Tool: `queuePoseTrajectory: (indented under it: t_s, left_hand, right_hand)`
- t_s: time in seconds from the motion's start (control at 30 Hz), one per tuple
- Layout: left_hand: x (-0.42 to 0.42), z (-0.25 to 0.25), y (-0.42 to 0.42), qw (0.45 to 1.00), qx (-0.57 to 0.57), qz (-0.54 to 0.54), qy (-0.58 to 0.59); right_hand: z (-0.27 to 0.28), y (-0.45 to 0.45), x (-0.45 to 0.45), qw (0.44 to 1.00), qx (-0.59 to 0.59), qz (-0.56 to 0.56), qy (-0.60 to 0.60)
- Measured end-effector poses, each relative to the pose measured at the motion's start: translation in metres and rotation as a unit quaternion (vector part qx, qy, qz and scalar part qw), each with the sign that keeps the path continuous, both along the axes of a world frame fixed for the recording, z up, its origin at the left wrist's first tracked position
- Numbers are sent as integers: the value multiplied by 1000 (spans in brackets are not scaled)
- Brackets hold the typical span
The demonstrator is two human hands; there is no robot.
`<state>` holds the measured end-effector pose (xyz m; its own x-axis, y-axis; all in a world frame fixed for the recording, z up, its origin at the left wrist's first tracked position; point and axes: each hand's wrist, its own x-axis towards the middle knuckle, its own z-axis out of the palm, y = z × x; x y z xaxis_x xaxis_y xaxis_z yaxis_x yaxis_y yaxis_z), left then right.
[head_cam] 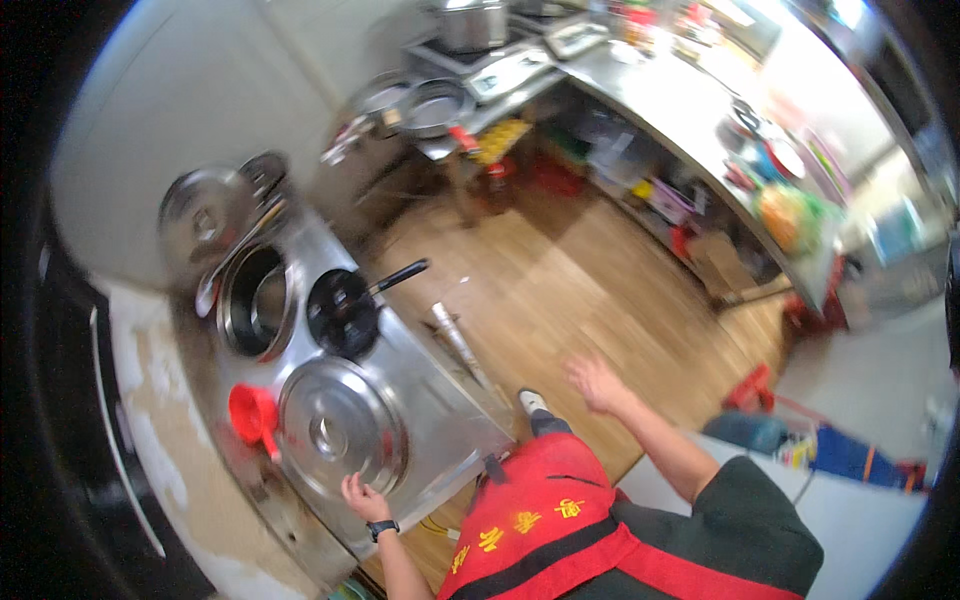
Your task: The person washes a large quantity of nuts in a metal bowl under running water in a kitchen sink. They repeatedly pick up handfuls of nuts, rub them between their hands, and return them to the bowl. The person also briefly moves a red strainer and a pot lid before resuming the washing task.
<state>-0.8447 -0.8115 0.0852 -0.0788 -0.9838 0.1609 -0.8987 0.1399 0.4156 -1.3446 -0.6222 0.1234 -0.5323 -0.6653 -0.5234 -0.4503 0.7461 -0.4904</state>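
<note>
My left hand [364, 498], with a dark watch on its wrist, is at the near edge of a round stainless-steel lid [307, 409]. Its fingers are loosely bent and hold nothing; whether they touch the lid cannot be told. A red plastic ladle [251, 412] with a handle lies left of the lid. Beyond it are an open steel pot [259, 300] and a dark pan [343, 315] with a black handle. My right hand [596, 382] hangs in the air over the wooden floor, slightly blurred, with nothing seen in it.
The steel counter [442, 420] runs along my left. Another lid [206, 214] leans against the wall. Ahead, a frying pan [435, 109] and a pot [472, 26] stand by a cooktop. A long steel worktable [637, 90] carries bagged food [787, 217]. A white surface [675, 472] is at my right.
</note>
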Motion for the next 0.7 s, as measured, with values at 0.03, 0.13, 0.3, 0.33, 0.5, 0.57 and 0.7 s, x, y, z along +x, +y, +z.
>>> queuePoseTrajectory:
  t_s: [0.03,0.13,0.3,0.33,0.5,0.57,0.7]
  left_hand:
    - [-2,6,21,999,30,44,12]
    - [35,12,98,975,128,160,85]
    - [106,-50,280,857,390,330,67]
    - [111,-50,326,840,398,355,104]
    - [128,-110,488,782,472,397,90]
    - [131,-137,528,774,484,401,82]
    - [164,-191,567,791,457,404,45]
  right_hand:
    - [-24,-3,14,993,-83,38,-68]
    - [-60,-28,62,961,-138,153,-185]
    - [-45,-53,127,897,-131,356,-229]
    - [-41,-58,134,884,-113,395,-222]
    - [-35,-64,184,868,-7,490,-80]
    - [-30,-60,220,832,4,554,-27]
    - [-58,-47,307,710,-103,696,-17]
